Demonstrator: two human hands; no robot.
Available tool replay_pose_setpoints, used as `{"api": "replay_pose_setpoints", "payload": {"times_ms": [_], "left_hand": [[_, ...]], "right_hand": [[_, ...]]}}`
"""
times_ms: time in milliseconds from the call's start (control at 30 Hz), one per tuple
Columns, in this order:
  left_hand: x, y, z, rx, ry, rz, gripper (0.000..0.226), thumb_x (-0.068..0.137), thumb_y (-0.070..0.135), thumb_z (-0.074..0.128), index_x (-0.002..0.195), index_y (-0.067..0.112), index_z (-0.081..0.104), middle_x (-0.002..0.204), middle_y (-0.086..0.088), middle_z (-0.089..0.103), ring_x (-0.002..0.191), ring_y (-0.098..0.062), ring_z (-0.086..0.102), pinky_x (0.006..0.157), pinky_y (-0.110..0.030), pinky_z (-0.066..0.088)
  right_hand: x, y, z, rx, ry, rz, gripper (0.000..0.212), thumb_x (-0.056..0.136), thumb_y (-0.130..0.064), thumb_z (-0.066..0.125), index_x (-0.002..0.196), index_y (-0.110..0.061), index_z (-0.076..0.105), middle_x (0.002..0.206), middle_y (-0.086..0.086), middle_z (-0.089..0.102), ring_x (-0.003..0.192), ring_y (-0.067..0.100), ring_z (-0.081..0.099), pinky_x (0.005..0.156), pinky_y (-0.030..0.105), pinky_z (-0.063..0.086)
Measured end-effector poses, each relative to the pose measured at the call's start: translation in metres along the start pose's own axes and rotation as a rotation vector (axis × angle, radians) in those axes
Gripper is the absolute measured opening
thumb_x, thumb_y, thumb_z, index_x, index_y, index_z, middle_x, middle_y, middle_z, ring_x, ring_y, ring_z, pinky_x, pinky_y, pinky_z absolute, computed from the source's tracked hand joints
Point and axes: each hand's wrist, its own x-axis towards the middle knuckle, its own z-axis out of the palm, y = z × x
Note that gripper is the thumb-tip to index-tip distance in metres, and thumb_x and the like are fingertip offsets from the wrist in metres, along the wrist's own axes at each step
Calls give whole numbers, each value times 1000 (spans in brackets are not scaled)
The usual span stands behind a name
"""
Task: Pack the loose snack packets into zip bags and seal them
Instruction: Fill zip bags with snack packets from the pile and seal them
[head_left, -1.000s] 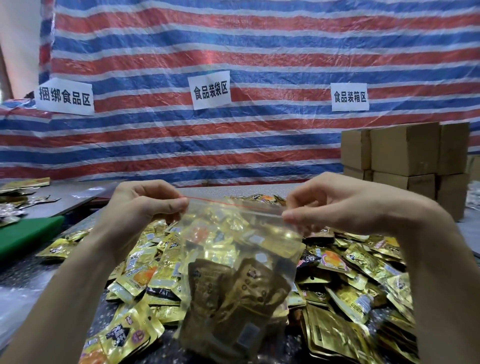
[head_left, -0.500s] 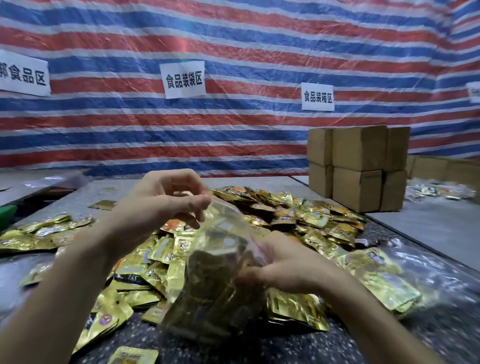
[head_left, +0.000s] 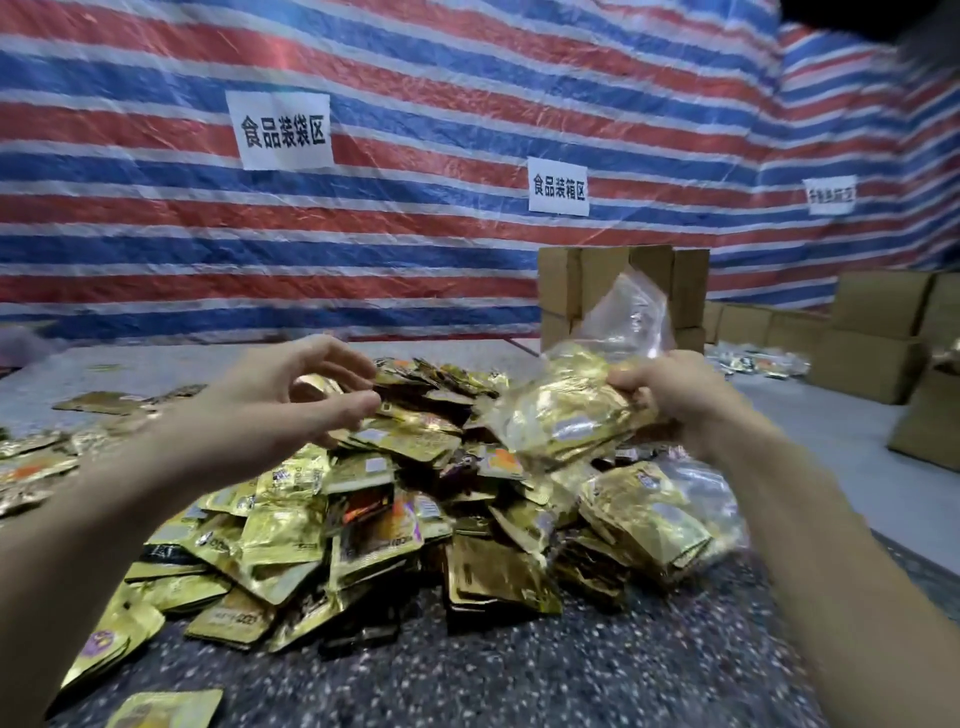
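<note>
Clamped the right fingers (head_left: 631, 375) on the right end of a filled zip bag (head_left: 563, 415), with the right hand (head_left: 680, 400) holding it up off the counter (head_left: 519, 675), above the far right part of the heap. Carried gold packets packed inside that bag, under a slack clear top standing up toward the far side; could not tell whether the zip was closed. Held the left fingers (head_left: 358, 402) apart, loosely curved, gripping nothing, with the left hand (head_left: 280, 400) hovering over the far left of the heap, well apart from the bag. Had beneath both hands a heap of loose snack packets (head_left: 332, 525), gold and dark, spread over the speckled counter, with strays off to the left. Had a second clear bag (head_left: 649, 519) stuffed with packets lying just right of the heap, beside the right forearm. Faced stacked cardboard boxes (head_left: 566, 280) at the far side, in front of a red, white and blue striped tarp (head_left: 415, 249) bearing white paper signs (head_left: 283, 130)
</note>
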Motion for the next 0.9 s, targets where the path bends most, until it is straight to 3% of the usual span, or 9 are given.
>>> {"api": "replay_pose_setpoints", "payload": {"times_ms": [100,200,267,367,433,533,667,767,900], "left_hand": [[0,-3,1,67,-69,16,49,66,55,66,109,30,65,105,16,70,93,-5,70,78,-32,59],[1,-5,2,72,-104,32,52,64,61,65,108,34,65,105,23,68,94,-4,69,80,-32,57],[2,-6,5,66,-106,46,50,64,62,64,106,35,66,105,22,69,94,-5,69,80,-33,57],[2,-7,9,82,-118,62,49,65,62,63,105,35,67,104,22,69,95,-7,69,78,-34,58],[1,-6,12,87,-129,51,48,66,60,63,105,33,67,103,21,69,95,-8,69,78,-33,58],[0,-3,12,100,-113,42,42,70,55,63,106,33,66,103,19,69,95,-5,68,78,-30,57],[-3,1,9,134,-68,36,28,82,47,64,106,34,64,105,14,68,94,-1,66,77,-26,56],[-4,3,7,169,6,58,13,92,34,65,104,30,66,99,12,69,89,0,66,76,-25,57],[-11,1,7,184,153,68,10,94,34,64,89,28,70,84,13,69,78,0,65,70,-22,56]], "right_hand": [[26,17,-20,-9,117,120,4,89,2,67,89,2,62,97,20,64,82,36,66,77,54,61],[33,50,-22,-455,55,239,11,89,2,64,81,-3,58,84,13,59,66,22,58,59,33,55],[28,68,-13,-751,58,281,9,85,-4,66,90,1,59,89,11,60,69,19,56,64,30,52],[22,69,4,-1059,287,225,71,86,-26,68,141,7,38,132,26,51,113,34,53,98,48,47],[13,52,24,-1128,360,66,79,89,-36,66,147,0,28,143,26,40,129,39,42,108,51,39],[-4,22,66,-956,308,-298,50,90,-38,63,131,-14,47,132,13,47,122,30,46,104,49,41],[-31,-6,128,-448,112,-655,21,91,-36,63,107,-23,65,107,-6,64,94,9,61,78,30,54],[-51,-7,165,-134,-46,-739,9,94,-30,65,93,-22,67,85,-10,67,77,0,64,62,12,50],[-66,36,195,44,-53,-816,9,97,-21,62,90,-19,67,82,-5,67,75,9,63,63,21,50]]}}
